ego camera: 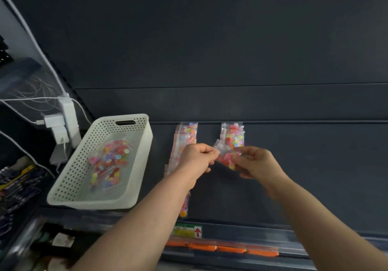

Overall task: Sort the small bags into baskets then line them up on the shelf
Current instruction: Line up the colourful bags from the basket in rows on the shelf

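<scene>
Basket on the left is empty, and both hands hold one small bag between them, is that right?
No. The head view shows the basket is not empty: several small bags lie in it. The left hand and right hand do hold one small bag between them.

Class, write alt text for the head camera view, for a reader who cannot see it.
The left hand and the right hand pinch a small bag of coloured pieces between them over a dark shelf. Behind it, a row of similar bags and a short pile lie on the shelf. To the left, a white basket holds more bags.
</scene>
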A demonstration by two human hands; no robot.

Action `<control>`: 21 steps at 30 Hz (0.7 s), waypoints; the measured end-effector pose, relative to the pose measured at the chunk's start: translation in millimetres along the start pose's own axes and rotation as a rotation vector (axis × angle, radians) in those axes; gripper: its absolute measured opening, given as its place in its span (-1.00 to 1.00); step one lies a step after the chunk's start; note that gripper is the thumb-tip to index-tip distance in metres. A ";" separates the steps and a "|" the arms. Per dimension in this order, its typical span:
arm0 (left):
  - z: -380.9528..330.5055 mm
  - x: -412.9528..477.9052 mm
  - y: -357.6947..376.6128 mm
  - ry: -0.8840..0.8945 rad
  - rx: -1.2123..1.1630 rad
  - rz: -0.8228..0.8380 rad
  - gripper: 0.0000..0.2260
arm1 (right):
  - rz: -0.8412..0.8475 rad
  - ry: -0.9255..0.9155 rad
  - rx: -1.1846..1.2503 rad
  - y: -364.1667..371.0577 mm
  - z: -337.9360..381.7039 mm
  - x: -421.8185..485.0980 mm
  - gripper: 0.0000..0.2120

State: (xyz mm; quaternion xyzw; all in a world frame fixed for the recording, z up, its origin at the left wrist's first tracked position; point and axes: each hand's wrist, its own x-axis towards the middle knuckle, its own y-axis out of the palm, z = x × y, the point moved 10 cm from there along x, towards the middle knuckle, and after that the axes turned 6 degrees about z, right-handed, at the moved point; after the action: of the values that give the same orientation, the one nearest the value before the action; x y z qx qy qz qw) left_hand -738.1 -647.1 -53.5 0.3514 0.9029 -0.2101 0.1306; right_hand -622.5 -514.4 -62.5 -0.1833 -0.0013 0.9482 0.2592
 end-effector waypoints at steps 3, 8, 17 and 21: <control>6.3 11.0 22.3 -0.036 -0.014 0.007 -0.88 | -0.121 -0.017 -0.069 -28.3 -4.8 7.3 -0.87; 7.5 31.6 26.1 -0.057 0.064 -0.143 -0.82 | -0.174 -0.021 -0.135 -43.0 -5.0 29.2 -0.75; 0.3 55.9 29.1 -0.043 0.297 -0.162 -0.77 | -0.308 -0.061 -0.330 -49.5 2.7 45.5 -0.64; -1.2 56.7 28.1 -0.086 0.304 -0.149 -0.87 | -0.343 -0.071 -0.392 -49.0 7.8 46.1 -0.58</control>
State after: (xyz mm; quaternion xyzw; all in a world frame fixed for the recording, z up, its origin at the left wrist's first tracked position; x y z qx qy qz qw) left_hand -759.6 -594.9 -82.3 0.2901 0.8779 -0.3680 0.0985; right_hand -638.0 -448.6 -66.5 -0.1936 -0.2251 0.8780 0.3753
